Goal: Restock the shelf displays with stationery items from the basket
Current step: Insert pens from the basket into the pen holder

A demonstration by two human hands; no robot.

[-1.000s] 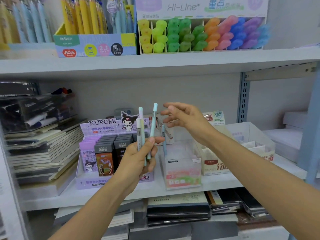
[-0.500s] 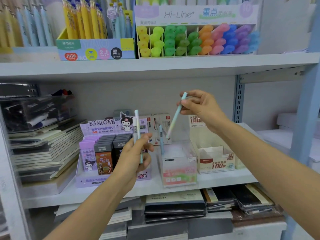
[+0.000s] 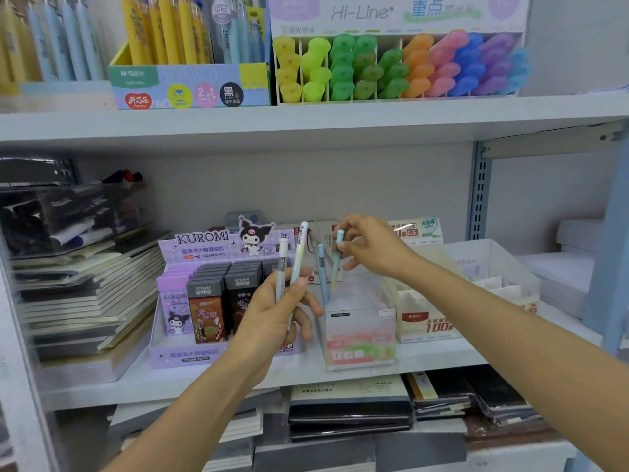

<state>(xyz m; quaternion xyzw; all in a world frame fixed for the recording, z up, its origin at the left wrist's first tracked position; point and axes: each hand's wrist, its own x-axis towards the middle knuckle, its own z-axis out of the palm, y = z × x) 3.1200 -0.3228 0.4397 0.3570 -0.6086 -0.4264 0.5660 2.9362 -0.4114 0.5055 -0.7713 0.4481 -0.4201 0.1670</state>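
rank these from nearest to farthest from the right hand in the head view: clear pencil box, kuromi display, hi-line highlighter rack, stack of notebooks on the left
1. clear pencil box, directly under the right hand.
2. Kuromi display, to its left on the same shelf.
3. Hi-Line highlighter rack, one shelf up.
4. stack of notebooks, far left of the middle shelf.

I see a clear glossy plastic pen box (image 3: 357,321), smooth pastel plastic pens (image 3: 299,257), a printed glossy cardboard Kuromi display (image 3: 190,356), a matt painted shelf board (image 3: 306,124) and what looks like a perforated metal upright (image 3: 479,192).
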